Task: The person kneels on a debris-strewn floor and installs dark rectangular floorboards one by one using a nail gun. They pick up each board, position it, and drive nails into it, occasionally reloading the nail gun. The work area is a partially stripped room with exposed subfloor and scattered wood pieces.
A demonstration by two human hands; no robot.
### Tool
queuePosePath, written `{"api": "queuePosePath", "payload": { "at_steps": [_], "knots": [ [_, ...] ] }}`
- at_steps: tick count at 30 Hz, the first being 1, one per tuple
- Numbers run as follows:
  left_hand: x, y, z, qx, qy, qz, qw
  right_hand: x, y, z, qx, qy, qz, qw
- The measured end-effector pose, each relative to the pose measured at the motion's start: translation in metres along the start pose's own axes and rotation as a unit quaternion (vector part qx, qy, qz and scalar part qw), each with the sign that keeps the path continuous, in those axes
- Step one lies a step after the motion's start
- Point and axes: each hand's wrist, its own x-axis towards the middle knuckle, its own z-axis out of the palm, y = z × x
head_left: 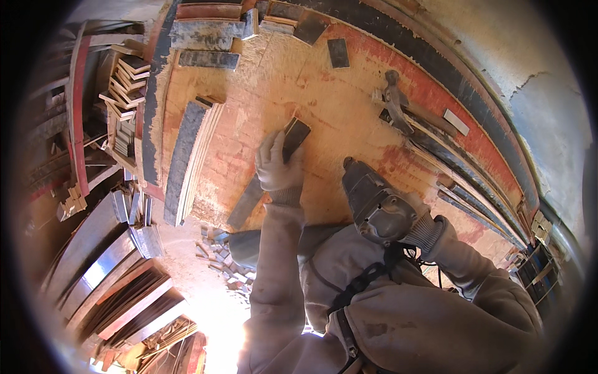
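Note:
My left hand, in a pale glove, grips a small dark-faced wood block low over the worktable. Below the wrist, a long dark strip lies on the table, partly covered by the hand. At the right, a bulky dark grey power tool points its narrow front end toward the table's middle; its exact kind is unclear. My right hand is around its back part, with the fingers mostly hidden. Another small black block lies alone farther back.
Plywood strips are stacked left of my left hand. A hammer lies by long strips at the right. Cut boards are piled at the back left. Offcuts litter the floor; boards lean at the lower left.

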Motion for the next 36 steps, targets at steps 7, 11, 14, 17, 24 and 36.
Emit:
{"api": "queuePosePath", "payload": {
  "at_steps": [7, 11, 14, 17, 24, 36],
  "knots": [
    [-0.003, 0.003, 0.001, 0.066, 0.000, -0.023, 0.998, 0.018, -0.012, -0.009, -0.178, -0.099, -0.052, 0.978],
    [0.000, -0.001, 0.003, 0.033, 0.011, 0.001, 0.999, 0.012, -0.012, -0.023, -0.025, -0.154, 0.051, 0.986],
    [0.000, -0.006, 0.004, 0.020, 0.017, 0.008, 1.000, 0.000, -0.010, -0.016, 0.280, -0.042, 0.083, 0.955],
    [-0.002, -0.007, 0.004, 0.021, 0.018, 0.009, 1.000, -0.001, -0.005, -0.006, 0.373, -0.062, 0.129, 0.917],
    [0.001, -0.004, 0.003, 0.026, 0.028, 0.013, 0.999, 0.010, -0.011, -0.020, 0.123, -0.166, 0.215, 0.955],
    [0.009, 0.009, -0.008, 0.084, -0.039, -0.047, 0.995, 0.004, -0.010, -0.014, -0.082, 0.007, -0.089, 0.993]
  ]
}}
